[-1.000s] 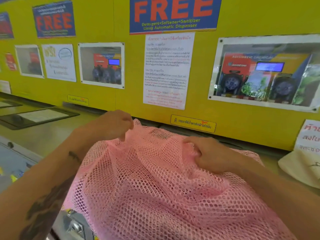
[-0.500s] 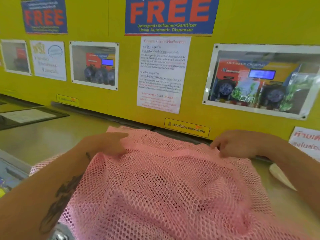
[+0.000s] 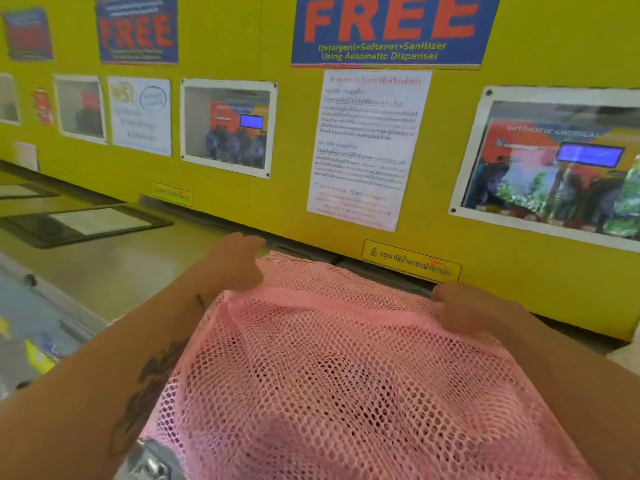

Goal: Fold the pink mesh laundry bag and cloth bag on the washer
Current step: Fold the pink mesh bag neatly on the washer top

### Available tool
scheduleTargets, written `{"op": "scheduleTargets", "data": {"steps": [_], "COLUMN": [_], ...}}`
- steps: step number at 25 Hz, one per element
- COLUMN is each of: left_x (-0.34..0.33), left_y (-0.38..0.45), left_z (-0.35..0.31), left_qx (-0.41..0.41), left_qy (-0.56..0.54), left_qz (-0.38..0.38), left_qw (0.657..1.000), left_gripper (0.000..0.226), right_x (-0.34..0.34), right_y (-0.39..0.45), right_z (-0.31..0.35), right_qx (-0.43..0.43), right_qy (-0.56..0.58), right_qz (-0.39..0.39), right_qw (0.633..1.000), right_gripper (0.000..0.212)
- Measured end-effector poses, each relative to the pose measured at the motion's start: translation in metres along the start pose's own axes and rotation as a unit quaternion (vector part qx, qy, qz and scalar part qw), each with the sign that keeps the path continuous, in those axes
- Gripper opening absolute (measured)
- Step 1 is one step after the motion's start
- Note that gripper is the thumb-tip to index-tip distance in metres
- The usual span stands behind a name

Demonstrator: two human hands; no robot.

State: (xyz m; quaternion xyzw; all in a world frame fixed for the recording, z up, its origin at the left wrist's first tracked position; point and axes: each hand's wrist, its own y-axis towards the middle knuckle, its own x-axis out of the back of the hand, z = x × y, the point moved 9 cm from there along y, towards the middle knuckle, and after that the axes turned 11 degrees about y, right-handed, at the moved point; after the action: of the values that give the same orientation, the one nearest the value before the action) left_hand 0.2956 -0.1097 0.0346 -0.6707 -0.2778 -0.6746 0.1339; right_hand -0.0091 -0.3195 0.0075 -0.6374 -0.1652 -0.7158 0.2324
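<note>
Pink mesh laundry bag [image 3: 346, 368] lies spread over the washer top [image 3: 114, 268], filling the view from 6 o'clock up to the yellow wall [image 3: 277, 209]. Left hand [image 3: 235, 263] pinches its far corner at 11 o'clock; right hand [image 3: 467, 311], fingers curled, grips the far edge at 2 o'clock.

Tabletop: flat olive-tan top of the washer row [image 3: 114, 271], running along the foot of the yellow wall.
Pink mesh laundry bag [image 3: 329, 375]: spread over the tabletop, far edge just short of the wall, near part bunched and rumpled.
Black-framed panel [image 3: 86, 225]: flat on the tabletop, well to the left of the mesh bag.
Pale cloth [image 3: 628, 355]: only a corner shows, right of the mesh bag.
</note>
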Motion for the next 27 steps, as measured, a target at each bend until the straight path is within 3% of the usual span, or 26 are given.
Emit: {"op": "scheduleTargets", "data": {"steps": [4, 5, 10, 16, 18, 21, 23, 25, 27], "left_x": [-0.010, -0.010, 0.033, 0.100, 0.107, 0.090, 0.057, 0.017, 0.003], "left_y": [-0.006, -0.005, -0.010, -0.077, -0.102, -0.136, -0.159, -0.187, -0.196], "left_z": [0.008, 0.010, 0.034, 0.093, 0.121, 0.165, 0.189, 0.193, 0.196], "left_qx": [0.015, 0.019, 0.066, 0.133, 0.176, 0.259, 0.315, 0.348, 0.320], "left_qy": [0.056, 0.060, 0.033, -0.134, -0.198, -0.186, -0.168, -0.118, 0.028], "left_qz": [0.092, 0.092, -0.053, -0.129, -0.149, -0.133, -0.027, 0.135, 0.177], "left_qw": [0.994, 0.994, 0.996, 0.973, 0.953, 0.938, 0.934, 0.920, 0.930], "left_gripper": [0.066, 0.058, 0.019, 0.021, 0.017, 0.015, 0.021, 0.033, 0.043], "right_x": [0.002, 0.008, 0.082, 0.129, 0.128, 0.104, 0.052, -0.011, -0.036], "right_y": [0.003, 0.003, 0.006, 0.031, 0.049, 0.076, 0.098, 0.107, 0.107], "right_z": [-0.001, 0.000, 0.036, 0.134, 0.171, 0.222, 0.251, 0.267, 0.272], "right_qx": [0.009, 0.016, 0.081, 0.210, 0.232, 0.255, 0.269, 0.276, 0.277], "right_qy": [-0.012, -0.019, 0.026, 0.140, 0.145, 0.131, 0.067, 0.000, 0.003], "right_qz": [-0.001, -0.016, -0.222, -0.280, -0.276, -0.250, -0.127, 0.009, 0.031], "right_qw": [1.000, 1.000, 0.971, 0.926, 0.921, 0.925, 0.952, 0.961, 0.960], "right_gripper": [0.007, 0.010, 0.013, 0.014, 0.014, 0.012, 0.022, 0.039, 0.045]}}
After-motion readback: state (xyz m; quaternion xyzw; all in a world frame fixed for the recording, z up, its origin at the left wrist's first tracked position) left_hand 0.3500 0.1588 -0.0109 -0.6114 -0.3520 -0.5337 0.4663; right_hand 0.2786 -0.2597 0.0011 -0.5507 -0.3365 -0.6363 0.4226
